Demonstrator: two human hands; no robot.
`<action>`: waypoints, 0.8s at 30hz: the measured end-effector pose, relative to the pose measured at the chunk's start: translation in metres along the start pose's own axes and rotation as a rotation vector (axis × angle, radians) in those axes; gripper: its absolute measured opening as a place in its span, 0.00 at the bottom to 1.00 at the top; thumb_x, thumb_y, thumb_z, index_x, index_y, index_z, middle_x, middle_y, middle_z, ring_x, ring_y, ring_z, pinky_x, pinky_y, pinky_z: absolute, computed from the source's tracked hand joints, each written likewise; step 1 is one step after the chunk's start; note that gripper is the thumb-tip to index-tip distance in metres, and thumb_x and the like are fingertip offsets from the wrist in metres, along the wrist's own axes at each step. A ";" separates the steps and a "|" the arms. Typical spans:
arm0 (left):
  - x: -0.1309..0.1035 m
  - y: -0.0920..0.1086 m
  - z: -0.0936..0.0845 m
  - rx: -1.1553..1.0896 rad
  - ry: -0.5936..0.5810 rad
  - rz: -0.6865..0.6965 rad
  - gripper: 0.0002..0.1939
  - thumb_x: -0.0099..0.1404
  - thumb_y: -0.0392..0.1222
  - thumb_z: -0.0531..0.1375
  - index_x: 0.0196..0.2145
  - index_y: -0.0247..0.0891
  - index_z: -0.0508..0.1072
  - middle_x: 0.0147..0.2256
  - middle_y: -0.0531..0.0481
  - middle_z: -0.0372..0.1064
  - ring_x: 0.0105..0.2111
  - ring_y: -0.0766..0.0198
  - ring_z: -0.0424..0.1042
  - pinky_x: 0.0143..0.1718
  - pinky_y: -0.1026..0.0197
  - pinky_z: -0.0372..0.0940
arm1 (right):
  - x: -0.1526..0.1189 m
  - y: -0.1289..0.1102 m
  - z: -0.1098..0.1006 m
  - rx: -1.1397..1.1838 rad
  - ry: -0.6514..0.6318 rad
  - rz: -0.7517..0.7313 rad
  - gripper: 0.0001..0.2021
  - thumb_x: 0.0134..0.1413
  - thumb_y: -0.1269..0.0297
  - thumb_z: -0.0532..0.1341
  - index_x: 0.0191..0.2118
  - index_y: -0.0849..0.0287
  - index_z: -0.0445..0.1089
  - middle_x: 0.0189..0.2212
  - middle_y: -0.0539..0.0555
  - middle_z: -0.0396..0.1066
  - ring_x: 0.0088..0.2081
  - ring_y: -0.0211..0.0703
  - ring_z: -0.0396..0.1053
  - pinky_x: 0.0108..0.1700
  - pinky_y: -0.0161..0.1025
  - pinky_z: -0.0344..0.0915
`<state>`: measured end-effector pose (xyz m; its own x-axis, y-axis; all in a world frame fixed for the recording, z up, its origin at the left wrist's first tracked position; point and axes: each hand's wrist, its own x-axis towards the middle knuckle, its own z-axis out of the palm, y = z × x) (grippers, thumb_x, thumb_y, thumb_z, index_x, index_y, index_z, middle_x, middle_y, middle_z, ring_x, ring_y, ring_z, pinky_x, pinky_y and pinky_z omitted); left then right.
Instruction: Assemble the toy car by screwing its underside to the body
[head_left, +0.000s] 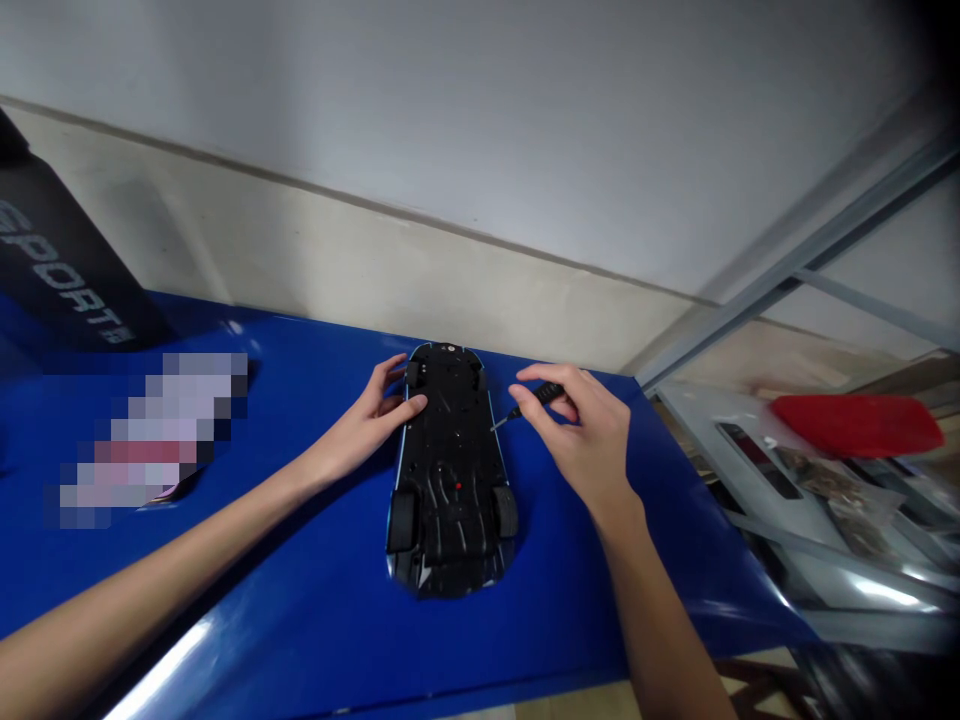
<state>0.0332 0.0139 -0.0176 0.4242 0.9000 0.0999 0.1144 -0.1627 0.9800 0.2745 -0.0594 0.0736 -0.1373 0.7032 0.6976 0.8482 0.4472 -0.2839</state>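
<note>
A toy car (454,450) lies upside down on the blue table, its black underside and wheels facing up. My left hand (382,405) grips the car's left side near the far end, thumb on the underside and fingers along the edge. In my right hand (574,420) is a small screwdriver (553,393) with a dark handle, held between thumb and fingers. Its thin tip points left and down, close to the car's right edge; whether it touches the car I cannot tell.
The blue tabletop (300,600) meets a pale wall (450,270) behind. At left stand a black box (67,260) with white lettering and a pixelated flat item (157,440). Right of the table, a metal rack (795,480) holds a red object (855,425) and plastic bags (847,500).
</note>
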 end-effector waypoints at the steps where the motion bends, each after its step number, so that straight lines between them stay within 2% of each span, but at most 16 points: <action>1: 0.000 0.001 0.001 -0.027 0.003 -0.008 0.31 0.71 0.53 0.55 0.66 0.51 0.48 0.69 0.45 0.49 0.63 0.48 0.61 0.62 0.44 0.62 | 0.000 0.000 0.000 0.012 -0.015 0.004 0.07 0.63 0.63 0.59 0.44 0.52 0.72 0.33 0.49 0.73 0.31 0.37 0.66 0.37 0.37 0.63; 5: -0.002 0.005 0.002 -0.093 0.006 -0.029 0.31 0.70 0.53 0.57 0.65 0.50 0.49 0.69 0.45 0.48 0.63 0.48 0.61 0.63 0.44 0.61 | 0.000 0.000 0.002 0.056 -0.042 -0.002 0.12 0.65 0.66 0.55 0.50 0.53 0.70 0.38 0.51 0.72 0.34 0.38 0.66 0.40 0.39 0.64; 9: -0.002 0.006 0.002 -0.089 0.008 -0.032 0.31 0.70 0.53 0.57 0.65 0.50 0.49 0.69 0.45 0.47 0.63 0.48 0.61 0.62 0.44 0.61 | -0.001 0.002 0.003 0.023 0.031 -0.006 0.05 0.60 0.65 0.63 0.42 0.53 0.71 0.29 0.46 0.69 0.25 0.34 0.59 0.36 0.35 0.63; 14: -0.001 0.004 0.002 -0.061 0.009 -0.025 0.32 0.70 0.53 0.56 0.66 0.50 0.49 0.69 0.44 0.46 0.62 0.46 0.62 0.62 0.42 0.60 | -0.001 0.003 0.002 0.067 -0.037 -0.031 0.07 0.63 0.69 0.57 0.45 0.54 0.68 0.36 0.49 0.71 0.33 0.35 0.65 0.39 0.36 0.63; 17: -0.001 0.003 0.002 -0.078 0.003 -0.021 0.32 0.69 0.53 0.56 0.66 0.50 0.48 0.70 0.44 0.46 0.62 0.46 0.63 0.63 0.41 0.59 | -0.002 0.003 0.003 0.048 0.006 -0.001 0.03 0.61 0.66 0.60 0.40 0.53 0.68 0.29 0.46 0.68 0.28 0.33 0.62 0.35 0.34 0.62; 19: -0.001 0.002 0.002 -0.092 0.001 -0.022 0.32 0.69 0.53 0.57 0.66 0.50 0.49 0.69 0.44 0.47 0.62 0.46 0.63 0.63 0.41 0.59 | -0.003 0.004 0.003 0.026 0.000 0.032 0.03 0.61 0.63 0.62 0.38 0.53 0.66 0.26 0.44 0.65 0.25 0.33 0.60 0.34 0.35 0.61; 21: -0.001 0.002 0.002 -0.095 0.002 -0.028 0.32 0.69 0.53 0.57 0.66 0.51 0.49 0.69 0.45 0.48 0.62 0.46 0.63 0.63 0.41 0.59 | -0.004 0.006 0.003 0.016 -0.049 0.057 0.03 0.63 0.63 0.59 0.38 0.54 0.65 0.28 0.46 0.66 0.28 0.35 0.62 0.35 0.36 0.62; 24: -0.001 0.002 0.001 -0.092 0.001 -0.033 0.32 0.69 0.53 0.57 0.66 0.50 0.48 0.69 0.44 0.47 0.61 0.45 0.64 0.62 0.41 0.60 | -0.005 0.008 0.002 0.016 -0.073 0.041 0.05 0.65 0.67 0.54 0.45 0.55 0.64 0.34 0.49 0.69 0.33 0.36 0.67 0.39 0.37 0.63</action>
<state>0.0343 0.0123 -0.0155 0.4210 0.9045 0.0677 0.0455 -0.0956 0.9944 0.2804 -0.0579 0.0667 -0.1399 0.7592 0.6356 0.8455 0.4257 -0.3224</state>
